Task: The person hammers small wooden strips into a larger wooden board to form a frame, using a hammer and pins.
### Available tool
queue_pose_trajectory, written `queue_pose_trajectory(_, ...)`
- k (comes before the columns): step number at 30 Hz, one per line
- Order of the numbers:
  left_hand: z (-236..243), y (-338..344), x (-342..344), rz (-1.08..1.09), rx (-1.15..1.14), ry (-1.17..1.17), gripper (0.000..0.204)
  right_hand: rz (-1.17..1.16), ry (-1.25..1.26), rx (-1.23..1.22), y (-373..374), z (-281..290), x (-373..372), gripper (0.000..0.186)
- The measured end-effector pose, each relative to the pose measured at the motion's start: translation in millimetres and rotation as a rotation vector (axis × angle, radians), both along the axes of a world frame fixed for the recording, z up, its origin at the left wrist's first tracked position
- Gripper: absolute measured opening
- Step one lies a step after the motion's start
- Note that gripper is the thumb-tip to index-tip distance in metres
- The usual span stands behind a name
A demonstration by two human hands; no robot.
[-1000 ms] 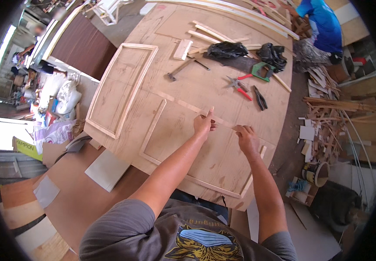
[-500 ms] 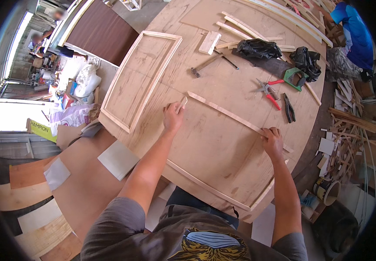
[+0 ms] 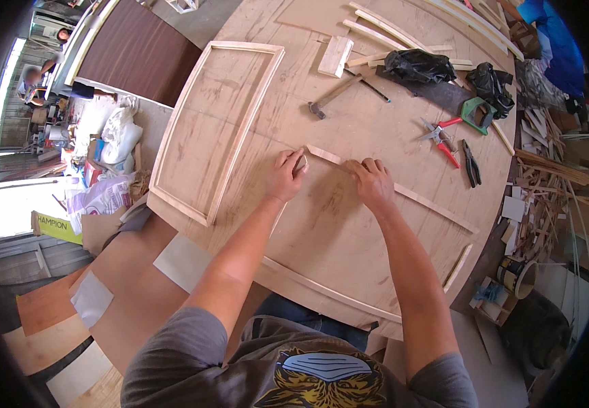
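Four thin wooden strips lie in a rectangle on the plywood tabletop [image 3: 335, 238] before me. At the far left corner, my left hand [image 3: 286, 178] has its fingers closed around the end of the left strip [image 3: 302, 164]. My right hand [image 3: 374, 185] pinches the long far strip [image 3: 436, 209] near its left end, close to my left hand. The near strip [image 3: 328, 290] runs along the table's front edge, partly behind my right forearm. On the right lies a short side strip [image 3: 457, 267].
Left of my hands lies an assembled wooden frame [image 3: 247, 132]. Beyond are a hammer [image 3: 338, 93], a wood block [image 3: 336, 56], red-handled snips [image 3: 442, 139], black pliers [image 3: 471, 165], a green-handled saw [image 3: 478, 112] and black plastic bags [image 3: 419, 66]. A person in blue [image 3: 558, 54] is at far right.
My right hand has slid left along the far strip, from its right part to near its left end. My left hand stays at the corner. The view has shifted slightly.
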State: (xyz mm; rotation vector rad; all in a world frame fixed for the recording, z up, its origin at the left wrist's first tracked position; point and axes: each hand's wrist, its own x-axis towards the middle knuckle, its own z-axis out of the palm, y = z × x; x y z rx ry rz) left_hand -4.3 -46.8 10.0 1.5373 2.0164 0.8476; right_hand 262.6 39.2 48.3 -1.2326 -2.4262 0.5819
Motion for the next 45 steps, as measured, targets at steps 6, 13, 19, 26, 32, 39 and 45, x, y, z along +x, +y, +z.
queue_pose_trajectory(6, -6.6, -4.1, 3.2, 0.007, 0.112, 0.03, 0.047, -0.007, 0.009, 0.06, -10.5, -5.6, -7.1, 0.035)
queue_pose_trajectory(13, -8.9, -2.0, -2.2, -0.031, 0.194, 0.09, 0.042, -0.011, 0.002, 0.016, -17.6, -10.6, -4.8, 0.033)
queue_pose_trajectory(19, -8.3, 4.1, 10.0, -0.007, 0.216, 0.17, 0.048, -0.116, 0.031, 0.095, -23.4, -6.1, 23.0, 0.04)
queue_pose_trajectory(26, 39.1, 31.6, 142.5, -0.31, 0.304, 0.276, 0.04, -0.492, 0.081, 0.098, -51.8, 12.3, 157.1, 0.048)
queue_pose_trajectory(32, 48.5, 66.1, 338.3, -0.797, 0.254, 0.138, 0.043, -0.893, -0.082, 0.024, -108.5, 8.7, 296.3, 0.044)
queue_pose_trajectory(39, 25.6, 74.2, 443.7, -0.968, 0.119, 0.266, 0.05, -1.03, 0.052, -0.179, -151.0, -12.2, 337.8, 0.04)
queue_pose_trajectory(45, 15.4, 75.6, 447.7, -0.968, 0.168, 0.342, 0.038, -1.007, 0.143, -0.165, -150.1, -14.3, 339.7, 0.035)
